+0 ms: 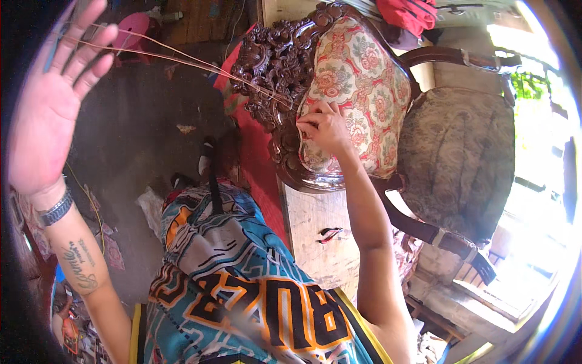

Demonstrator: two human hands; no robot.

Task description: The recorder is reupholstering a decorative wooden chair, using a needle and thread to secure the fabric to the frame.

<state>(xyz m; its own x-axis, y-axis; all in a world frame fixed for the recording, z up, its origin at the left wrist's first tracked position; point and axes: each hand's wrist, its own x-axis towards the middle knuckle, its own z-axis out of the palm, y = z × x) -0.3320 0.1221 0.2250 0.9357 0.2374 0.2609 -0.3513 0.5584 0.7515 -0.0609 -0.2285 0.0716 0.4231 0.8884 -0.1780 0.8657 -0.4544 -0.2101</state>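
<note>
A dark carved chair lies sideways, its carved crest (pixel 267 64) on the left, floral red-and-cream upholstered back (pixel 376 91) in the middle and faded brown seat (pixel 451 167) on the right. My left hand (pixel 57 115) is raised at the upper left, fingers outstretched and spread. Thin pale cord (pixel 188 62) runs in two strands from those fingers toward the carving; whether it loops round them is unclear. My right hand (pixel 322 127) is pinched at the left edge of the floral fabric; what lies between its fingertips is hidden.
A red mat (pixel 254 158) runs beside a pale wooden board (pixel 315 233) under the chair. A pink plastic item (pixel 130 39) stands on the dark floor (pixel 139 103); red cloth (pixel 403 13) lies beyond the chair. A bright opening (pixel 527 85) is at right.
</note>
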